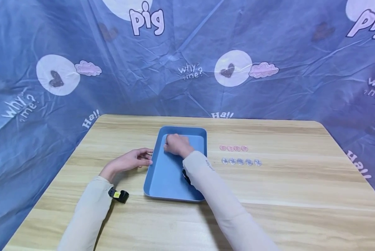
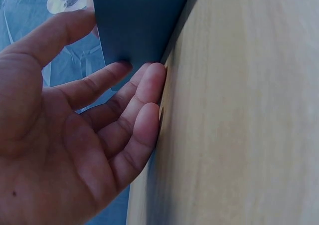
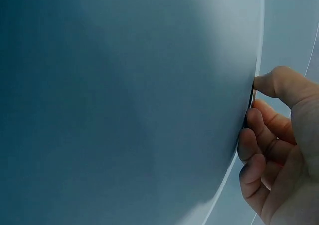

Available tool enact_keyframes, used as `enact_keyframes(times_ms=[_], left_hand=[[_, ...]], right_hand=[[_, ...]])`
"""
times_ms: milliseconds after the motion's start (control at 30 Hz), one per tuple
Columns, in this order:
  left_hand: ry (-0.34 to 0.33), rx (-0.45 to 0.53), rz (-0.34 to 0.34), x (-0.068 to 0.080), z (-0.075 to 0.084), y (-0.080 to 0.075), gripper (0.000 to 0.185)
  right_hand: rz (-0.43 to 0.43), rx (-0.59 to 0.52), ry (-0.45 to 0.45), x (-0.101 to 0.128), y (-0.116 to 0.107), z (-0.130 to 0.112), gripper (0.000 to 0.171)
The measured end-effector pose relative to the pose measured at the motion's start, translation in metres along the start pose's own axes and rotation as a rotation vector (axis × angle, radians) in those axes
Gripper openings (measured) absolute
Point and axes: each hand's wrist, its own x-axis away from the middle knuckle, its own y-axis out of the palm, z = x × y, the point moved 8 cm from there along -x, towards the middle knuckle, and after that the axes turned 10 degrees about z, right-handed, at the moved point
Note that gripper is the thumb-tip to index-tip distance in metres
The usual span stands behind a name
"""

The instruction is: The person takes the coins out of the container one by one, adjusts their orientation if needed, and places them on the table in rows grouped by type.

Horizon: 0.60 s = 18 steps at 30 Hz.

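Note:
A blue rectangular tray (image 1: 171, 181) lies on the table, its long sides running away from me. My left hand (image 1: 131, 161) is at its left side, fingers loosely bent; in the left wrist view the thumb and index finger touch the tray wall (image 2: 134, 25) while other fingertips rest on the table. Inside the tray, toward its far end, my right hand (image 1: 177, 144) reaches down to the floor with curled fingers. In the right wrist view, its thumb and index finger (image 3: 271, 115) pinch a small thin piece (image 3: 254, 93) with a brownish edge, mostly hidden.
Right of the tray lie two rows of small round tokens: several pink tokens (image 1: 230, 148) farther away and several silvery-blue tokens (image 1: 240, 161) nearer. The wooden table (image 1: 287, 195) meets a blue patterned cloth (image 1: 181, 94) behind. A black wrist device (image 1: 120, 196) projects from the left sleeve.

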Motion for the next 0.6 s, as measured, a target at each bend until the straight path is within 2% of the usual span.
enact_keyframes(times_ms=[200, 433, 600], left_hand=[[0.003, -0.002, -0.006, 0.000, 0.000, 0.000, 0.063], [0.010, 0.002, -0.003, 0.000, 0.001, 0.000, 0.063], [0.011, 0.007, -0.005, -0.001, 0.000, 0.000, 0.064]], right_hand=[[0.017, 0.003, -0.020, 0.000, -0.007, 0.000, 0.042], [0.044, -0.014, -0.017, -0.001, -0.021, -0.002, 0.024], [0.048, -0.056, -0.033, -0.001, -0.032, -0.003, 0.024]])
